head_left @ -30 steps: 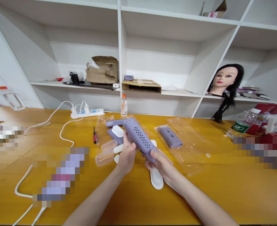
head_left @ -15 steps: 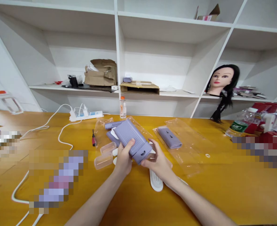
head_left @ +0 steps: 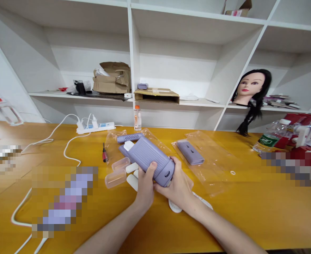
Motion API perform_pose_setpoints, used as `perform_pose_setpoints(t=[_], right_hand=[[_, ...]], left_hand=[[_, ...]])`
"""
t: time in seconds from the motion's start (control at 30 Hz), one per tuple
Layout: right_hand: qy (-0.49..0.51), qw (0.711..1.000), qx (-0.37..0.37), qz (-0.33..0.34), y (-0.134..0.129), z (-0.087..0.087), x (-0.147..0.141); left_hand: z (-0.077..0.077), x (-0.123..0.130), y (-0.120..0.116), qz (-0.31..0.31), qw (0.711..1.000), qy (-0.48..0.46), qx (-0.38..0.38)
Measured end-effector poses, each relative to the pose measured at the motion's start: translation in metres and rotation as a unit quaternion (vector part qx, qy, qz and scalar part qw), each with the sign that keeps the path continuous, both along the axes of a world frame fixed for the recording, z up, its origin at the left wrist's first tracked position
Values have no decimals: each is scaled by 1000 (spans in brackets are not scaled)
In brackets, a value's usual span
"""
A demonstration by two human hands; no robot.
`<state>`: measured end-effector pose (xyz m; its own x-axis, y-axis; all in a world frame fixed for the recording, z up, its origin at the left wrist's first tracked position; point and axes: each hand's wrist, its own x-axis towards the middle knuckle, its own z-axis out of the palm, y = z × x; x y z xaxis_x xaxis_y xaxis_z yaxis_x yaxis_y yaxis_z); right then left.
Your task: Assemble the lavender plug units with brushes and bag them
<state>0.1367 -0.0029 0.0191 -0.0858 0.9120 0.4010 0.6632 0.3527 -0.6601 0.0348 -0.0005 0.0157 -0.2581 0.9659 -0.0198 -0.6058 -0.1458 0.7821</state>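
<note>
Hands, curled partly closed, grip ribbed purple case.

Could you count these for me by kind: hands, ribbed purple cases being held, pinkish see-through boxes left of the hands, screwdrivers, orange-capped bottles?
Left hand and right hand: 2
Ribbed purple case: 1
Nearer pinkish box and farther pinkish box: 2
Screwdriver: 1
Left bottle and middle bottle, orange-capped: 2
Total: 8

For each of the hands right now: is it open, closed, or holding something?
Left hand: closed, holding the purple case, thumb on top.
Right hand: closed, holding the near end of the same case.
</note>
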Motion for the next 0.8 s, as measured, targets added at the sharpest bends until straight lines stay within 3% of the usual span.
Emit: perform_pose_setpoints(t=[0.2, 0.37, 0.63, 0.8], right_hand=[[-34, 999, 16, -10, -2, -3, 2], [-54, 998, 23, -11, -5, 6, 4], [-33, 996, 72, 32, -4, 13, 7], [-45, 999, 22, 10, -4, 15, 8]], left_hand=[[-3, 3, -4, -30, 999, -8, -21], [1, -4, -3, -60, 997, -32, -23], [3, -4, -3, -37, 998, -45, -1], [0, -1, -4, -36, 998, -49, -4]])
